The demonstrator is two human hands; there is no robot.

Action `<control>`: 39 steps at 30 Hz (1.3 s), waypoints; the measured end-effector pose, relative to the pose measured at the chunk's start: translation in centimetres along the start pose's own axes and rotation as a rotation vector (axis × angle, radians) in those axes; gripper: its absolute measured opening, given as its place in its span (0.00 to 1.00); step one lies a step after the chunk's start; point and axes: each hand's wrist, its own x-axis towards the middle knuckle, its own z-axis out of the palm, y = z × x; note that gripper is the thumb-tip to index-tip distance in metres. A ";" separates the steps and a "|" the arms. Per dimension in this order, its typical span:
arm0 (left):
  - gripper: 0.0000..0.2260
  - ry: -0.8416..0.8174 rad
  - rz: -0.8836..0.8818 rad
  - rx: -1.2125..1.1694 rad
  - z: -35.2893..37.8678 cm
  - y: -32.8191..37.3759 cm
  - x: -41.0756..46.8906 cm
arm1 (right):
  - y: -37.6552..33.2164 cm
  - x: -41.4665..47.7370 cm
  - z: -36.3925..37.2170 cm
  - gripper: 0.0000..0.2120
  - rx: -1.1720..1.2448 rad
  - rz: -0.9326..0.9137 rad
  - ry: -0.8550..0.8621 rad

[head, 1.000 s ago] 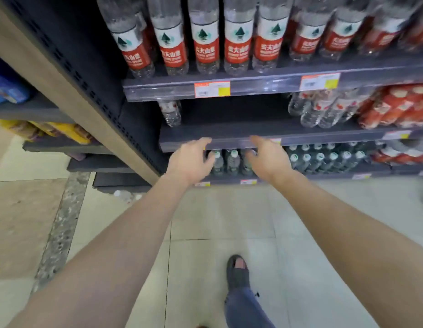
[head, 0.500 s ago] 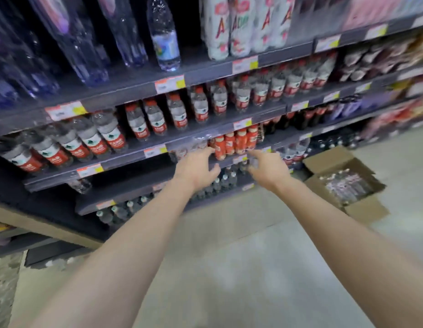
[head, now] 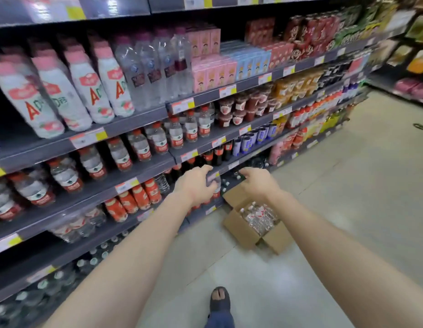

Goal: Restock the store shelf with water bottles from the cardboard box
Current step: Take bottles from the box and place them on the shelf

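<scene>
Cardboard box [head: 243, 233] — square, flaps open, clear plastic water bottles [head: 257, 217] inside | left hand [head: 196, 185], right hand [head: 259, 183] near box — fingers loosely curled, empty

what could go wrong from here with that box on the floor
The cardboard box sits on the aisle floor with flaps splayed, so the sandalled foot could catch one. The left hand and right hand reach out empty beside the crowded shelf; a sweep might knock bottles off.
</scene>
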 end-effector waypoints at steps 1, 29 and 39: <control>0.26 -0.026 -0.004 -0.008 1.1 0.9 2.6 | 1.9 1.9 -0.7 0.27 -0.001 0.023 -0.011; 0.21 -0.280 -0.604 -0.145 35.1 15.9 49.0 | 44.2 50.7 1.4 0.21 -0.136 -0.051 -0.550; 0.23 -0.246 -0.846 -0.246 56.2 5.5 52.1 | 53.7 56.7 23.3 0.22 -0.082 -0.009 -0.727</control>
